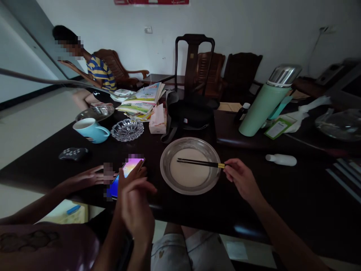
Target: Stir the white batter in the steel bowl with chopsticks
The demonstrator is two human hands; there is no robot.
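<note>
My right hand (241,178) is closed around the gold-banded ends of a pair of black chopsticks (199,163). They reach leftward over a metal bowl (166,180) that holds a milky white liquid (190,175); whether their tips touch the liquid I cannot tell. To the bowl's left, my left hand (138,210) is raised above the table edge, slightly blurred, its fingers loosely bent and apart with nothing in them. It partly covers a nearby person's hand, which is over a lit phone (130,167).
Left of the phone are a game controller (73,153), a blue mug (91,130) and a glass dish (128,130). Behind the bowl lie a tissue pack (158,122) and a black bag (194,113). A green thermos (262,103) and a white bottle (282,160) are at right. Another person sits far left.
</note>
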